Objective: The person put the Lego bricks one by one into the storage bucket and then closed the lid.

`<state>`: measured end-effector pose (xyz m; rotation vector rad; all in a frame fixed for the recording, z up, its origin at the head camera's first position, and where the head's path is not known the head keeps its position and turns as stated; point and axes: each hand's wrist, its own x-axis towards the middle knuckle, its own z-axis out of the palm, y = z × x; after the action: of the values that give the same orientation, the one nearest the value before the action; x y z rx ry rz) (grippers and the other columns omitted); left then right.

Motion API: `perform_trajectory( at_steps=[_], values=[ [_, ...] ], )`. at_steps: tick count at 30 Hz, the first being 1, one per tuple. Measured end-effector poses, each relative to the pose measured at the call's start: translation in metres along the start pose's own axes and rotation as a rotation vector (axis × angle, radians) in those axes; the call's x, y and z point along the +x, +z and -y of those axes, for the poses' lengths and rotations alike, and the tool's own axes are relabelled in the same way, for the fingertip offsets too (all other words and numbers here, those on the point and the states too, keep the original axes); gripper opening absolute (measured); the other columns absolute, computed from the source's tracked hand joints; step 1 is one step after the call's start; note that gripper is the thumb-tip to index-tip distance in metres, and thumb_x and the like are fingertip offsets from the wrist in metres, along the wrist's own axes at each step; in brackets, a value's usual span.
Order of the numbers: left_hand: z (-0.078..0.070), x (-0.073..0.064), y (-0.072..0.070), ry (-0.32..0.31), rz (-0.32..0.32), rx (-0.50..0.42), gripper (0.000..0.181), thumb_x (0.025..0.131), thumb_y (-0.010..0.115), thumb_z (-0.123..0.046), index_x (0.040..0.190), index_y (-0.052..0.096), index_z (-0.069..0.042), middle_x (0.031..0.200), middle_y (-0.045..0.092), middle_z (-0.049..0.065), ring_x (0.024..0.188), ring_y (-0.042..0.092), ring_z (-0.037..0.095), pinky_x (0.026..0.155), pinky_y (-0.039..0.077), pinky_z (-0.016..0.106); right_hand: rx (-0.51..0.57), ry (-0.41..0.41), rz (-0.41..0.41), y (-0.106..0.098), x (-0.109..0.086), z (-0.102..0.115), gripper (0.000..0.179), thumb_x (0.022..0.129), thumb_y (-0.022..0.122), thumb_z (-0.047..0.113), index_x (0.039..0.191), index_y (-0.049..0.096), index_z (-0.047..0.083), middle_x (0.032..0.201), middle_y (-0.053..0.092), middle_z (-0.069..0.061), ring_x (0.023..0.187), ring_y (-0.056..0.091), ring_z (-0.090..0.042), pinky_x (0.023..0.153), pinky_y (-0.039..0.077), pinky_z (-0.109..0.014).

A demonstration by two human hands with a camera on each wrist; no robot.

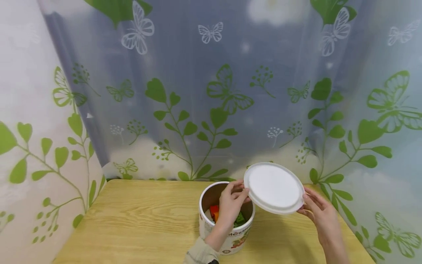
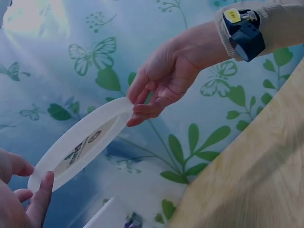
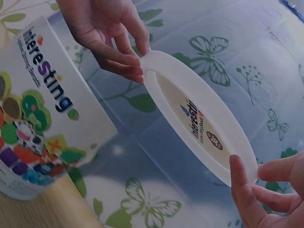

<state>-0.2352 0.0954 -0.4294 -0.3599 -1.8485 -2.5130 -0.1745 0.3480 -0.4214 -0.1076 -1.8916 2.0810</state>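
Observation:
A round white lid is held tilted above and to the right of a white bucket. My left hand pinches its left edge over the bucket's opening. On the opposite edge, my right hand grips the rim between thumb and fingers. A printed label shows on the lid's other face in the right wrist view. Inside the bucket lie red and orange pieces and green pieces; my left hand hides part of the contents. Colourful lettering and pictures cover the bucket's outer wall.
The bucket stands on a light wooden table. Behind the table and along both sides hangs a sheet printed with butterflies and leaves. A dark device is strapped to my right wrist.

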Motion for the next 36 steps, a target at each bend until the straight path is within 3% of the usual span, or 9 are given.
perform_trajectory(
  at_steps=[10, 20, 27, 36],
  values=[
    [-0.015, -0.002, -0.052, 0.001, -0.052, 0.012, 0.037, 0.097, 0.067, -0.006, 0.131, 0.059, 0.007, 0.118, 0.060, 0.021, 0.088, 0.067, 0.015, 0.078, 0.061, 0.025, -0.034, 0.023, 0.042, 0.054, -0.001, -0.007, 0.051, 0.102, 0.062, 0.019, 0.145, 0.047, -0.005, 0.099, 0.067, 0.007, 0.081, 0.067, -0.010, 0.076, 0.061, -0.024],
    [-0.022, -0.009, -0.100, -0.020, -0.122, 0.040, 0.037, 0.096, 0.066, -0.005, 0.130, 0.060, 0.008, 0.116, 0.057, 0.019, 0.088, 0.068, 0.015, 0.080, 0.062, 0.028, -0.050, 0.053, 0.110, 0.097, -0.006, -0.017, 0.053, 0.102, 0.063, 0.017, 0.149, 0.045, 0.000, 0.110, 0.061, 0.002, 0.086, 0.068, -0.011, 0.079, 0.062, -0.029],
    [-0.024, -0.021, -0.121, -0.047, -0.161, 0.091, 0.038, 0.097, 0.066, -0.009, 0.132, 0.060, 0.005, 0.121, 0.058, 0.019, 0.092, 0.067, 0.015, 0.082, 0.061, 0.028, -0.068, 0.098, 0.143, 0.113, -0.011, -0.024, 0.053, 0.101, 0.065, 0.018, 0.149, 0.046, 0.008, 0.121, 0.057, -0.003, 0.089, 0.068, -0.015, 0.080, 0.062, -0.029],
    [-0.022, -0.029, -0.136, -0.023, -0.156, 0.100, 0.044, 0.098, 0.066, -0.012, 0.141, 0.057, -0.003, 0.122, 0.060, 0.020, 0.098, 0.066, 0.019, 0.084, 0.061, 0.030, -0.071, 0.134, 0.178, 0.125, -0.015, -0.028, 0.053, 0.101, 0.065, 0.021, 0.150, 0.047, 0.012, 0.133, 0.049, -0.013, 0.091, 0.066, -0.016, 0.082, 0.061, -0.030]
  ],
)
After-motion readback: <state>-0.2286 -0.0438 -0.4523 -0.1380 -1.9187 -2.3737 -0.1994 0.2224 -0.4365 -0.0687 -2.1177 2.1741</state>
